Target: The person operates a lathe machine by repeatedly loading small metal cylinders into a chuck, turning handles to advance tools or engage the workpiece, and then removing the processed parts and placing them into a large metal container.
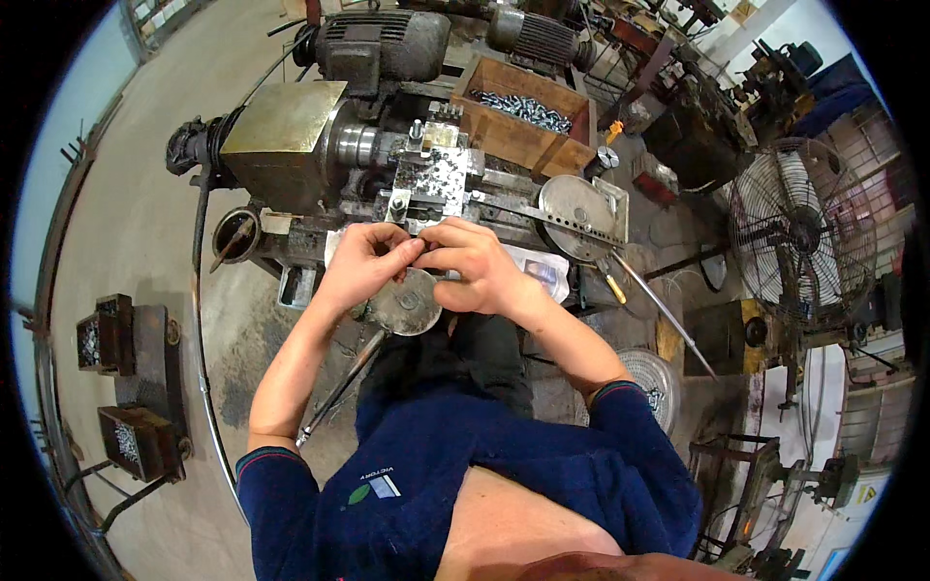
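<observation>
My left hand [363, 263] and my right hand [472, 266] meet in front of a small metal lathe [387, 155]. Their fingertips pinch together around a small part [418, 250] that is too tiny to make out. Just below the hands sits a round metal handwheel [407, 305] on the machine's front. The tool carriage [436, 179], strewn with metal chips, lies right above the fingers. My forearms come up from the lower edge in a dark blue shirt.
A wooden box [528, 121] of shiny metal parts stands behind the lathe. A round metal disc with a long lever [576, 208] is to the right. A floor fan [804, 237] stands far right. Dark trays of small parts [116, 387] sit on the floor at left.
</observation>
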The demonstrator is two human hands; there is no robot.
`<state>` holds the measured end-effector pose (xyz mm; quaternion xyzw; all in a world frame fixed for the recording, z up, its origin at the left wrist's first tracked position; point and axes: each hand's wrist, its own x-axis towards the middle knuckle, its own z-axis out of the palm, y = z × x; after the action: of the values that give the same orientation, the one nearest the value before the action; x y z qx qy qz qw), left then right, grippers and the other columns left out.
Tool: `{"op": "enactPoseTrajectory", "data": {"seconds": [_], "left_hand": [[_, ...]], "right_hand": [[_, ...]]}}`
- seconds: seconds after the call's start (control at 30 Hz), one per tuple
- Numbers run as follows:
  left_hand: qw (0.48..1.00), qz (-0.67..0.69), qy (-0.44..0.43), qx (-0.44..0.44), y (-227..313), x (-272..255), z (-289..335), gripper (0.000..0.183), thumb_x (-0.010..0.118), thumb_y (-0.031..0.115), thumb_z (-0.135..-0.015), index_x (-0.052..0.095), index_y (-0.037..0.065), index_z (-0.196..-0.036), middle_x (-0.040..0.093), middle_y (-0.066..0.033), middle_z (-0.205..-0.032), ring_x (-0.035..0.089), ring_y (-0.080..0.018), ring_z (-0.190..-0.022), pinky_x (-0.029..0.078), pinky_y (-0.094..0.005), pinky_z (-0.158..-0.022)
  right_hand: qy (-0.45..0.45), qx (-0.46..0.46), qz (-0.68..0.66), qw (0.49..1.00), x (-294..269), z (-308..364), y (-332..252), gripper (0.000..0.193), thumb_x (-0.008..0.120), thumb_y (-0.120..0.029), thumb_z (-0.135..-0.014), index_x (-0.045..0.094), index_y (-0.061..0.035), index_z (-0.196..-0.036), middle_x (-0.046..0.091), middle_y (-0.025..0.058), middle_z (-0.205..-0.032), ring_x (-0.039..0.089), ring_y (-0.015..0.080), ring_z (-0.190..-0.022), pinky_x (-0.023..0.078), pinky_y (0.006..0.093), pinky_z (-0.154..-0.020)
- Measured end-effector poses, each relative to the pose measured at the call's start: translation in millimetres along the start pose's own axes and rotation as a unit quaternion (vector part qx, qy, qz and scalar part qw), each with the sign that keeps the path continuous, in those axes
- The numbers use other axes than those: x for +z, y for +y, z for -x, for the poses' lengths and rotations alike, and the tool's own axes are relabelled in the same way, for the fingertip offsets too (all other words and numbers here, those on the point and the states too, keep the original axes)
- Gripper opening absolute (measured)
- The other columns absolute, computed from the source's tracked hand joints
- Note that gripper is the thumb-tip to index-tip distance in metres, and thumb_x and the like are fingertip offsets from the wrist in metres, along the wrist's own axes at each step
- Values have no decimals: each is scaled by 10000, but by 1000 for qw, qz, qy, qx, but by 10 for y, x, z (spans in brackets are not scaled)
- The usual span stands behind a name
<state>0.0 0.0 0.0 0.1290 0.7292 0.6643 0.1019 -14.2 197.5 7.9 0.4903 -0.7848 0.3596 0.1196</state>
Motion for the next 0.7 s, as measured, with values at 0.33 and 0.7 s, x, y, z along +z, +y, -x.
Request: {"op": "enactPoseTrajectory", "data": {"seconds": [0.33,0.7], "left_hand": [[970,-234,63,13,224,-816,253,280,603,176,-847,579,-43,-1019,623,-34,-770,577,-110,-673,472,-259,-618],[736,-594,279,-166,-536,-2188,2067,347,614,264,-800,595,35,-1061,613,-154,-690,606,-328,-668,469,-409,-612]], "right_hand": [[-64,-82,67,992,75,-738,550,198,636,-184,-541,653,-48,-684,628,118,-846,565,306,-818,475,392,-716],[-250,97,411,871,496,-1418,1229,230,668,-285,-574,694,-108,-718,665,71,-809,563,216,-931,347,371,-915]]}}
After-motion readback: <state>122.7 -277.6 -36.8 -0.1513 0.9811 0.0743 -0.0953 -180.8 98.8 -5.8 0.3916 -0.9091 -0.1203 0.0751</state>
